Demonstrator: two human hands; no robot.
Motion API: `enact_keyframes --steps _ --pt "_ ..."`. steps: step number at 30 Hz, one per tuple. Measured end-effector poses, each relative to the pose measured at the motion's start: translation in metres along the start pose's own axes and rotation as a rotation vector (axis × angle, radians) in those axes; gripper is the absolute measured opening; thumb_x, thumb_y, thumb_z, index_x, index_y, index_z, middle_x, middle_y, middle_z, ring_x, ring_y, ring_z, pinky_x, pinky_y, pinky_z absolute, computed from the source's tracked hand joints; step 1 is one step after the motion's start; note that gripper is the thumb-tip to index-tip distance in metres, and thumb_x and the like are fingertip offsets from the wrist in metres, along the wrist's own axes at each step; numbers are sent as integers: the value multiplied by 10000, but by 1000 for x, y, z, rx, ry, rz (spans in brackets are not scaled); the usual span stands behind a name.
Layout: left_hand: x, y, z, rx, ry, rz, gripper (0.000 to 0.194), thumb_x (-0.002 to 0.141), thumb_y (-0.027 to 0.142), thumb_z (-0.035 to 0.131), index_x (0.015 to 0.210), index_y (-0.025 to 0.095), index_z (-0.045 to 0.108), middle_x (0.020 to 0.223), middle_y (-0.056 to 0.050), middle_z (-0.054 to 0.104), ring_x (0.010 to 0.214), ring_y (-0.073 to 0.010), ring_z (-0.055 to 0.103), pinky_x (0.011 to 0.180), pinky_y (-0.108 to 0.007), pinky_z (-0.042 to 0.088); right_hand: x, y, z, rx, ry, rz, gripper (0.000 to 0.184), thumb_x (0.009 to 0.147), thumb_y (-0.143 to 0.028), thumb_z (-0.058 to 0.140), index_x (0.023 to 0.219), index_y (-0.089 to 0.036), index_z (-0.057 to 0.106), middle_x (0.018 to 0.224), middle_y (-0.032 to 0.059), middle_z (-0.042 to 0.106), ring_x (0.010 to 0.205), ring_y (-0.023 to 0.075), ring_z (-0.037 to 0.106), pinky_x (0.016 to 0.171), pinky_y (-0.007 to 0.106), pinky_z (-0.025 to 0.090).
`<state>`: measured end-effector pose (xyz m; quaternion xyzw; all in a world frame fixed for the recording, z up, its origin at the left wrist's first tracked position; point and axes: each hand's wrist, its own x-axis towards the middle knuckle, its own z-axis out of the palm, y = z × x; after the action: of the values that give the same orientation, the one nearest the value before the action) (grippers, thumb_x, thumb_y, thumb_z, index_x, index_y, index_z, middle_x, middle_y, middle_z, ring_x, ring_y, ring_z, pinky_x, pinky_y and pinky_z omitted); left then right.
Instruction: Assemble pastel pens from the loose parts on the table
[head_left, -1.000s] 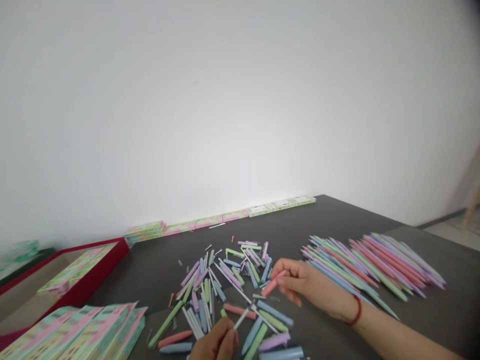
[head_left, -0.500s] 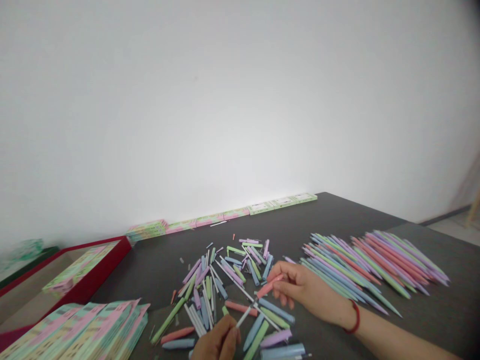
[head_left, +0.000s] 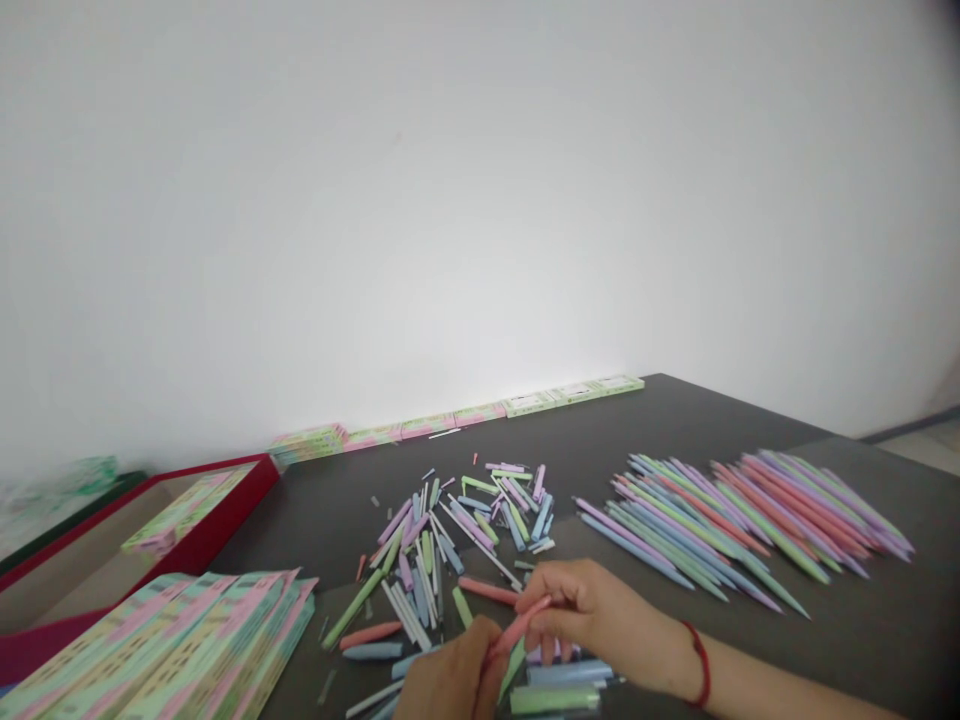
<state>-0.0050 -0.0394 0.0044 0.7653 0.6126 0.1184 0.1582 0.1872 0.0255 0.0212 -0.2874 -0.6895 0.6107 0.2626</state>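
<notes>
My right hand (head_left: 592, 620), with a red band on its wrist, pinches a pink pen barrel (head_left: 525, 626) over the dark table (head_left: 885, 620). My left hand (head_left: 450, 680), at the bottom edge, is closed and meets the lower end of that barrel; I cannot make out what its fingers hold. Both hands hover over a loose pile of pastel pen parts (head_left: 457, 530): barrels, caps and white refills.
Several assembled pastel pens (head_left: 742, 520) lie fanned out at the right. A stack of pink and green printed cards (head_left: 172, 650) sits at the lower left, beside a red tray (head_left: 225, 510) holding more. Flat boxes (head_left: 465, 415) line the wall.
My right hand has carried the pink barrel back toward me to meet my left hand. The white refill in my left hand is no longer visible. The camera has shifted slightly.
</notes>
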Motion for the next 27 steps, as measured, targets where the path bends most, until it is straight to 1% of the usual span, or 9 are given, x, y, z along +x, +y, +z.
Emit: enact_keyframes --steps 6,10,13,15,17,19,21,24,27 --pt "0 12 -7 192 -71 -72 179 897 202 388 848 209 560 763 -13 719 699 -190 686 556 -232 408 -2 1 7 -24 -18 37 218 816 -353 568 842 -146 631 651 16 665 556 117 607 481 185 421" --pt "0 20 -11 268 -108 -101 180 904 199 402 875 198 580 799 -21 727 741 -200 692 574 -240 434 -4 1 9 -187 -14 70 293 850 -400 515 781 -147 645 523 -13 608 431 95 533 426 173 384" --pt "0 22 -14 309 -143 -103 201 915 211 388 885 196 587 834 -33 727 789 -218 692 606 -263 461 -5 0 6 -379 -15 30 387 879 -426 465 678 -153 651 447 -27 545 388 86 473 427 178 360" --pt "1 22 -15 328 -162 -94 221 924 230 372 894 195 587 851 -44 726 807 -232 690 618 -281 474 -6 -4 2 -519 -16 -55 375 863 -442 497 680 -165 672 480 -22 556 444 95 494 470 187 356" --pt "1 22 -16 333 -162 -78 227 928 234 364 905 196 586 870 -49 724 815 -241 687 629 -302 484 -7 -9 -2 -628 -8 -142 260 812 -422 585 829 -184 687 604 -13 612 537 109 525 510 192 346" --pt "0 21 -17 328 -160 -65 218 927 232 370 916 198 585 881 -46 722 815 -245 686 641 -321 493 -7 -13 -4 -706 -3 -191 225 794 -380 619 917 -196 662 712 -4 637 601 115 533 530 195 333" --pt "-1 21 -18 326 -162 -70 211 927 242 378 926 200 585 877 -41 722 812 -247 687 649 -335 501 -8 -16 -4 -763 -9 -214 187 831 -363 580 862 -192 652 725 0 637 630 117 537 554 198 330" --pt "-2 22 -18 339 -150 -79 202 923 260 397 919 204 591 875 -42 720 814 -246 686 652 -342 510 -9 -13 -2 -794 -15 -224 250 870 -388 523 782 -186 641 706 1 636 634 119 542 563 205 324" --pt "-1 21 -18 364 -114 -51 191 921 260 408 933 213 593 887 -40 716 812 -233 683 652 -325 510 -9 -7 0 -722 -12 -161 323 884 -409 487 715 -172 625 604 -7 596 562 110 522 531 204 325"
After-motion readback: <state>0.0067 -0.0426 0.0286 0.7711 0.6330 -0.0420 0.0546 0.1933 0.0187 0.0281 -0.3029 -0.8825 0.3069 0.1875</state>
